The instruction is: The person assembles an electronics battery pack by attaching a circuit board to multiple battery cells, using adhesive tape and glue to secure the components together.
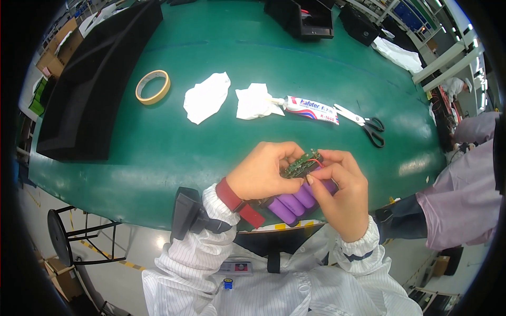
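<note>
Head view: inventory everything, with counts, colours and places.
circuit board: one, green, between the hands
cylindrical cells: several, purple, below board
tape roll: one, yellow, left
loose sheets: three, white, centre and far right
tube: one, mostly white, centre right
scissors: one, black handles, right
tray: one, black, left end
bins: at least two, black, far edge
table: one, green, beneath
stool: one, black, left floor
people: at least two, pink or white, right
left hand: one, red strap, holding board
right hand: one, white cuff, at board

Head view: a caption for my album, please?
Left hand holds a green circuit board with purple cylinders, right hand at its edge; tape, tube, scissors beyond.
</note>
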Tool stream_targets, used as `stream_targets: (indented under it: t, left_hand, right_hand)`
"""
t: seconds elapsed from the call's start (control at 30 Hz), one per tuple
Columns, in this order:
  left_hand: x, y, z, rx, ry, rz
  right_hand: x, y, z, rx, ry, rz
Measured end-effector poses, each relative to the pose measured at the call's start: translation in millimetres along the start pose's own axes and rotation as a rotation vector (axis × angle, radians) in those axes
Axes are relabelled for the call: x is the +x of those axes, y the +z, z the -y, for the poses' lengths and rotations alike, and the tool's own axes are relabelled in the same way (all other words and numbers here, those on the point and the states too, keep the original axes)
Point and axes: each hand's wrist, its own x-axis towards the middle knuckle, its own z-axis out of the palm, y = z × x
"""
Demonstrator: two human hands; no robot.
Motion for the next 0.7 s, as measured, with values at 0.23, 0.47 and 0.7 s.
stream_targets:
  t: [0.23,0.47,0.7]
  left_hand:
    - [-1,2,-2,0.033,0.018,-0.012]
    - [-1,5,-4,0.008,0.057,-0.066]
    - [0,6,-1,0.002,0.055,-0.055]
  right_hand:
    - [-3,1,1,0.007,0.02,-0.038]
    - [-8,4,0,0.076,0.062,-0.096]
    - [-11,7,0,0.08,0.033,-0.144]
